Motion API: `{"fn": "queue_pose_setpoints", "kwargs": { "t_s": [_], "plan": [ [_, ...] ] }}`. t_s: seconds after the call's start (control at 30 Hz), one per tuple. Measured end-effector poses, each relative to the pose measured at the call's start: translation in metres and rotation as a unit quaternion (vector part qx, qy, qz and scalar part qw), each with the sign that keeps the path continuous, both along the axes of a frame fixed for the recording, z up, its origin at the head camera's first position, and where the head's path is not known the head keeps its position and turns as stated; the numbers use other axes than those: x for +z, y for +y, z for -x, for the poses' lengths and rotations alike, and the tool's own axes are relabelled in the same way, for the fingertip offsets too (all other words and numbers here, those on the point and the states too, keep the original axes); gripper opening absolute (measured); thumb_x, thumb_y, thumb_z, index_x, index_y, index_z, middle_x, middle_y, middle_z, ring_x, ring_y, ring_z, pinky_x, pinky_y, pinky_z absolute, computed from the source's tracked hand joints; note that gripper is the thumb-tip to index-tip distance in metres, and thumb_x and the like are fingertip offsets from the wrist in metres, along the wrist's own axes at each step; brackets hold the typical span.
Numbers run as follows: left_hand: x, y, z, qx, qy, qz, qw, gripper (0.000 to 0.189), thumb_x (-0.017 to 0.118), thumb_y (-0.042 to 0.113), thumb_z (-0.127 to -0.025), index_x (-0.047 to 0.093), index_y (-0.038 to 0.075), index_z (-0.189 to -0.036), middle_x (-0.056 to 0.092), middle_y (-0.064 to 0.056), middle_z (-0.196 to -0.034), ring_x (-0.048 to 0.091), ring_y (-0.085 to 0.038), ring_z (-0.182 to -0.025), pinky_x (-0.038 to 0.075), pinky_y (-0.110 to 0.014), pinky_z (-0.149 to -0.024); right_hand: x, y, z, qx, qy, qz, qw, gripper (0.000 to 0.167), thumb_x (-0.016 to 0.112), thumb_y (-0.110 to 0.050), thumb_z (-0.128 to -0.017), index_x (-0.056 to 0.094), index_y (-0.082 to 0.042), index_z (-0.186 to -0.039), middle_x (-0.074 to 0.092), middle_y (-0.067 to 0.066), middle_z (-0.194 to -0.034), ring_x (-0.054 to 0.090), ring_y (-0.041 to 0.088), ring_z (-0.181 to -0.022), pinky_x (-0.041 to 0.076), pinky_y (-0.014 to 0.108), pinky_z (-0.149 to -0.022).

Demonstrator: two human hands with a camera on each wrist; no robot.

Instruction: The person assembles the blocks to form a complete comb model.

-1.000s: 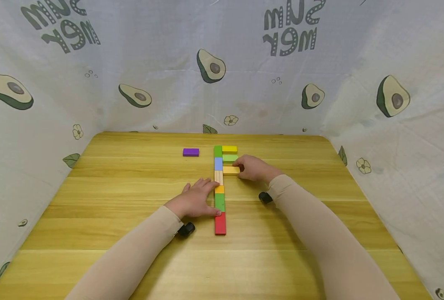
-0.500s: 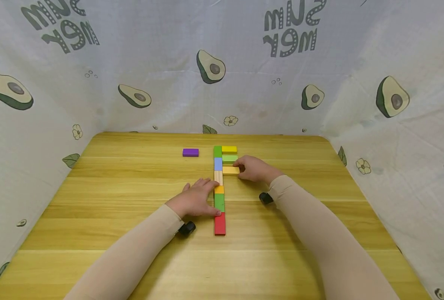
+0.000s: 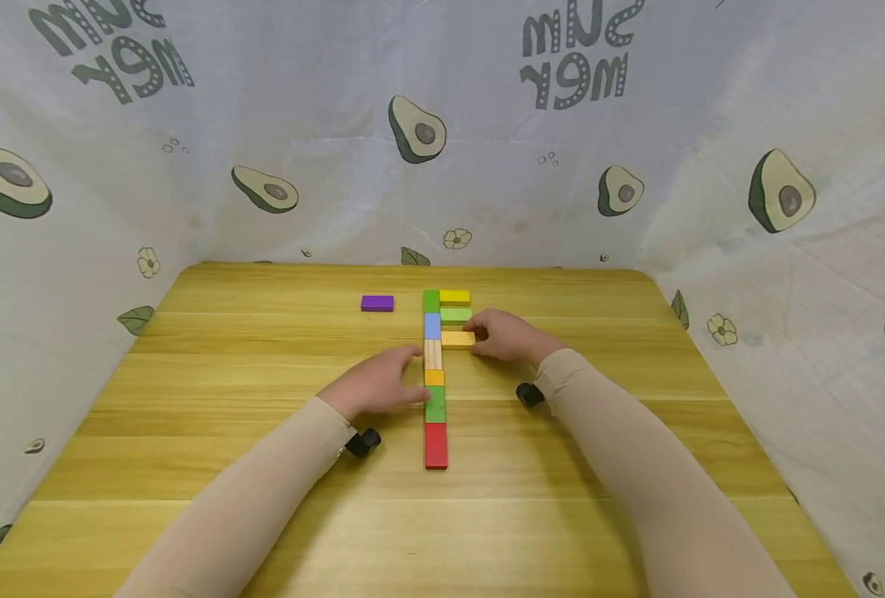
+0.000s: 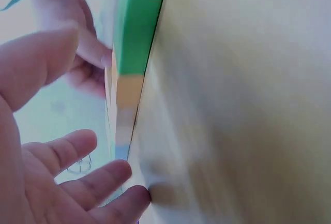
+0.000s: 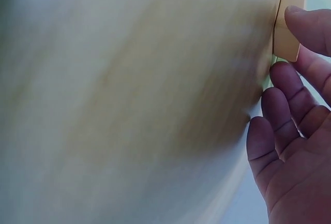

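Observation:
A straight column of flat wooden blocks runs away from me: a red block (image 3: pixel 436 448), a green block (image 3: pixel 436 409), a short orange block (image 3: pixel 435 378), a plain wood block (image 3: pixel 433 355), a blue block (image 3: pixel 432 326) and a far green block (image 3: pixel 431 301). Three blocks branch off its right side: yellow (image 3: pixel 454 297), light green (image 3: pixel 454 316) and light orange (image 3: pixel 457 340). My right hand (image 3: pixel 513 336) pinches the light orange block's outer end between thumb and fingers. To the column's left, my left hand (image 3: pixel 373 384) has its fingers spread, the thumb overlapping the green block's edge.
A purple block (image 3: pixel 377 304) lies alone, left of the column's far end. The wooden table (image 3: pixel 225 399) is bordered at the back and sides by a pale cloth (image 3: pixel 337 199) printed with avocados. A dark wrist camera (image 3: pixel 529 394) sits under each forearm.
My left hand has drawn back slightly to the left and away from me, its fingers leaving the column's top. The right hand keeps its place at the light orange block.

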State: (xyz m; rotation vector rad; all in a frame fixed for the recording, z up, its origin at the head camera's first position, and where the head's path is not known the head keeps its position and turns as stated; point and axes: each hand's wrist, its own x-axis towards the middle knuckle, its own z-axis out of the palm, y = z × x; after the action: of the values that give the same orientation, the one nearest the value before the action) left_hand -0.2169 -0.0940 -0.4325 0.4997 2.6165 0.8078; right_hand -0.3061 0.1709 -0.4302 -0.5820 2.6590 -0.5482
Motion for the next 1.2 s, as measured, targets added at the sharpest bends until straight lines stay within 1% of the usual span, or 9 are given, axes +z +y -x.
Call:
{"fn": "queue_pose_setpoints", "kwargs": {
  "t_s": [0.2, 0.43, 0.5, 0.57, 0.7, 0.8, 0.9, 1.03, 1.2],
  "plan": [
    [0.004, -0.021, 0.026, 0.048, 0.047, -0.004, 0.9977, 0.069, 0.068, 0.042, -0.102, 0.044, 0.011, -0.159, 0.048, -0.011, -0.163, 0.046, -0.035, -0.151, 0.036, -0.052, -0.124, -0.003, 0.0, -0.001, -0.009, -0.001, 0.008, 0.9999, 0.046, 0.072, -0.019, -0.101, 0.063, -0.002, -0.143, 0.066, 0.015, -0.134, 0.059, 0.028, -0.118, 0.048, 0.048, -0.114],
    [0.008, -0.059, 0.072, 0.108, 0.1, 0.009, 0.9891, 0.063, 0.064, 0.031, -0.105, 0.044, 0.003, -0.157, 0.043, -0.022, -0.163, 0.038, -0.043, -0.153, 0.031, -0.057, -0.126, -0.003, 0.001, 0.001, -0.008, 0.002, 0.008, 0.9999, 0.047, 0.073, -0.02, -0.1, 0.063, -0.003, -0.143, 0.067, 0.014, -0.131, 0.059, 0.027, -0.116, 0.048, 0.047, -0.113],
    [0.007, -0.07, 0.085, 0.121, 0.106, 0.013, 0.9868, 0.062, 0.063, 0.029, -0.105, 0.043, 0.002, -0.157, 0.041, -0.024, -0.163, 0.036, -0.045, -0.153, 0.03, -0.057, -0.127, -0.002, 0.001, 0.001, -0.008, 0.001, 0.008, 0.9999, 0.047, 0.073, -0.02, -0.1, 0.063, -0.003, -0.143, 0.066, 0.013, -0.132, 0.059, 0.027, -0.116, 0.048, 0.047, -0.114],
    [0.006, -0.078, 0.094, 0.132, 0.099, 0.017, 0.9862, 0.063, 0.061, 0.029, -0.106, 0.041, 0.003, -0.159, 0.037, -0.024, -0.165, 0.033, -0.046, -0.155, 0.027, -0.059, -0.127, -0.002, 0.0, 0.001, -0.009, -0.004, 0.008, 0.9999, 0.048, 0.073, -0.02, -0.1, 0.063, -0.003, -0.144, 0.066, 0.013, -0.134, 0.059, 0.027, -0.118, 0.047, 0.047, -0.115],
    [0.006, -0.085, 0.104, 0.138, 0.062, 0.023, 0.9882, 0.068, 0.059, 0.031, -0.107, 0.033, 0.005, -0.164, 0.029, -0.022, -0.17, 0.026, -0.047, -0.157, 0.024, -0.061, -0.128, -0.003, 0.001, 0.002, -0.013, -0.009, 0.01, 0.9998, 0.048, 0.073, -0.02, -0.1, 0.063, -0.003, -0.143, 0.065, 0.014, -0.136, 0.059, 0.027, -0.12, 0.046, 0.047, -0.116],
    [0.004, -0.084, 0.109, 0.134, 0.031, 0.026, 0.9902, 0.071, 0.059, 0.031, -0.108, 0.027, 0.006, -0.166, 0.03, -0.022, -0.171, 0.026, -0.046, -0.158, 0.023, -0.061, -0.128, -0.004, 0.001, 0.003, -0.014, -0.008, 0.011, 0.9998, 0.048, 0.074, -0.02, -0.099, 0.063, -0.004, -0.143, 0.066, 0.013, -0.136, 0.058, 0.027, -0.119, 0.046, 0.047, -0.115],
    [0.0, -0.078, 0.114, 0.126, 0.015, 0.046, 0.9909, 0.073, 0.059, 0.032, -0.108, 0.025, 0.007, -0.167, 0.032, -0.02, -0.17, 0.027, -0.046, -0.158, 0.024, -0.061, -0.128, -0.004, 0.001, 0.004, -0.011, -0.009, 0.01, 0.9999, 0.049, 0.074, -0.021, -0.099, 0.063, -0.004, -0.144, 0.066, 0.013, -0.136, 0.058, 0.027, -0.12, 0.047, 0.047, -0.115],
    [-0.001, -0.068, 0.118, 0.103, 0.021, 0.095, 0.9899, 0.069, 0.056, 0.03, -0.109, 0.028, 0.007, -0.167, 0.034, -0.02, -0.169, 0.033, -0.05, -0.153, 0.028, -0.063, -0.125, -0.003, 0.001, 0.005, -0.009, -0.015, 0.013, 0.9998, 0.049, 0.074, -0.021, -0.099, 0.063, -0.004, -0.144, 0.065, 0.012, -0.137, 0.058, 0.026, -0.121, 0.046, 0.046, -0.116],
    [0.001, -0.058, 0.119, 0.1, 0.034, 0.123, 0.9868, 0.057, 0.055, 0.031, -0.11, 0.043, 0.007, -0.16, 0.047, -0.021, -0.161, 0.045, -0.05, -0.14, 0.037, -0.065, -0.118, -0.003, 0.003, 0.007, -0.014, -0.019, 0.013, 0.9996, 0.049, 0.074, -0.02, -0.099, 0.062, -0.004, -0.144, 0.064, 0.012, -0.138, 0.058, 0.026, -0.121, 0.046, 0.046, -0.116]
  ]
}}
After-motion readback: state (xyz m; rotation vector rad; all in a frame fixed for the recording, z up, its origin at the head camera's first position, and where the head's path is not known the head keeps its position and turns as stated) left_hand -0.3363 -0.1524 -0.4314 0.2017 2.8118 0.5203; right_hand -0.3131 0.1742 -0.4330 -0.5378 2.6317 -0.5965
